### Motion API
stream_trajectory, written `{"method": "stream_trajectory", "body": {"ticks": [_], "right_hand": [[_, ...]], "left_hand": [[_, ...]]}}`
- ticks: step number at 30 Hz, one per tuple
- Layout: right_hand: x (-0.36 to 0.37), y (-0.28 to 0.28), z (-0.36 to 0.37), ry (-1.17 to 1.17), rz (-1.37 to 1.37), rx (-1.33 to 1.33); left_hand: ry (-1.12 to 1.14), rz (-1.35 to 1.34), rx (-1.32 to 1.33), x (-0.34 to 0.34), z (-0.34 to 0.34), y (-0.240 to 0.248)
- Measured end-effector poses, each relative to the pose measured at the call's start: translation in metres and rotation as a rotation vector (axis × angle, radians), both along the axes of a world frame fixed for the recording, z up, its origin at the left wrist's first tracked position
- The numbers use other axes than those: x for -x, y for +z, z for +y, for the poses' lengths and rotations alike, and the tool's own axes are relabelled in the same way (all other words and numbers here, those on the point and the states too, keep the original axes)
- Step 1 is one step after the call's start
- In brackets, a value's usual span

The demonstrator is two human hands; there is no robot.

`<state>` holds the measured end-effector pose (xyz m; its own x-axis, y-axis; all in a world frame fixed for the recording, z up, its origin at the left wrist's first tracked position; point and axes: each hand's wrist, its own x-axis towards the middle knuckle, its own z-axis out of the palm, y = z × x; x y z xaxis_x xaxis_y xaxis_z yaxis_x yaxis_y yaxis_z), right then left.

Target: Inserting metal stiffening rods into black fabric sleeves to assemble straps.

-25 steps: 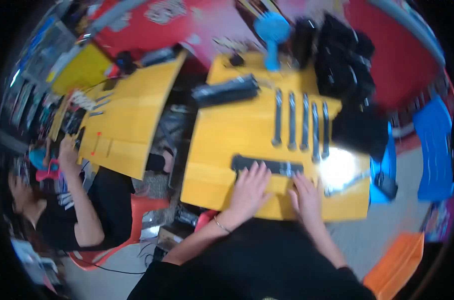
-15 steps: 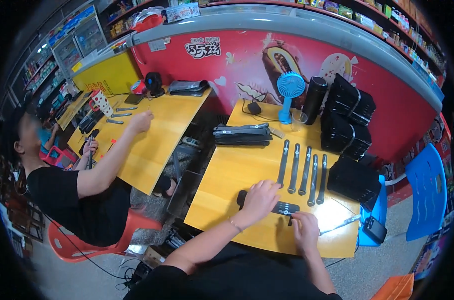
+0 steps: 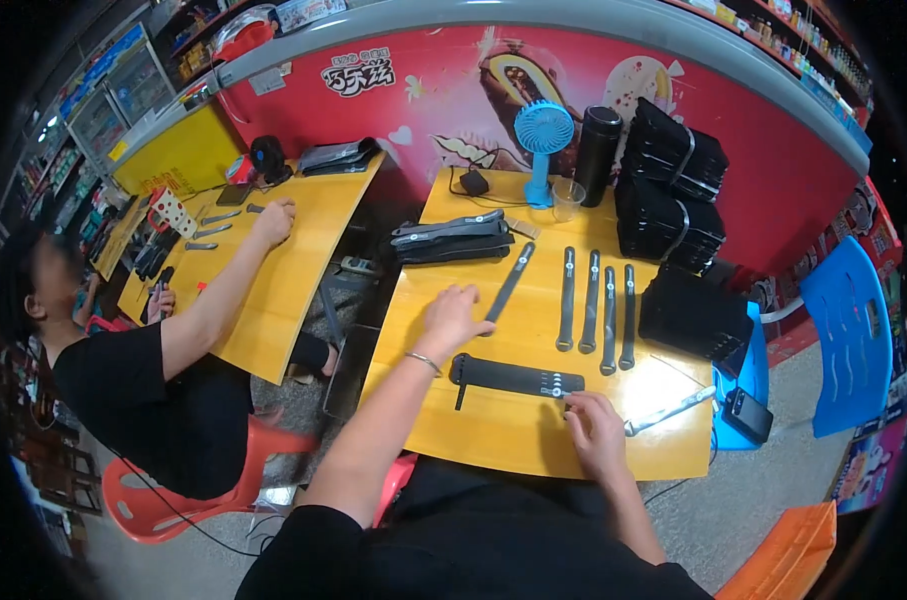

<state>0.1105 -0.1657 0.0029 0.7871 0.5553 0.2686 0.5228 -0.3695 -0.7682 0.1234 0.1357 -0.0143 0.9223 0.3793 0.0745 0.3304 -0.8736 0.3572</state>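
On my yellow table, a wide black strip [image 3: 503, 377] lies flat, with a narrow tab at its left end and white marks near its right end. My right hand [image 3: 597, 434] has its fingers closed at the strip's right end. Above the strip, my left hand [image 3: 453, 325] pinches the lower end of a grey strap [image 3: 510, 283], which slants up and to the right. Several like it, such as one grey strap [image 3: 566, 300], lie side by side right of it. The fingertips of my left hand are partly hidden.
A pile of grey straps [image 3: 453, 240] lies at the far left of the table. Behind stand a blue fan [image 3: 543, 130], a clear cup [image 3: 567, 203] and a black bottle [image 3: 597, 155]. Bundled black stacks [image 3: 668, 222] line the right. Leftward, a person [image 3: 143, 370] works at another table.
My left hand has moved left and away from the black strip, drawing the leftmost grey strap out of the row at a slant. The black strip is now uncovered; my right hand stays by its right end.
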Motion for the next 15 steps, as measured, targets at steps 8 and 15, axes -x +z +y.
{"method": "stream_trajectory", "body": {"ticks": [8, 15], "right_hand": [[0.000, 0.004, 0.007, 0.081, 0.049, 0.048], [-0.001, 0.008, 0.011, 0.099, -0.024, 0.062]], "left_hand": [[0.016, 0.139, -0.020, 0.048, 0.078, 0.006], [-0.030, 0.041, -0.075, 0.079, 0.093, -0.001]]}}
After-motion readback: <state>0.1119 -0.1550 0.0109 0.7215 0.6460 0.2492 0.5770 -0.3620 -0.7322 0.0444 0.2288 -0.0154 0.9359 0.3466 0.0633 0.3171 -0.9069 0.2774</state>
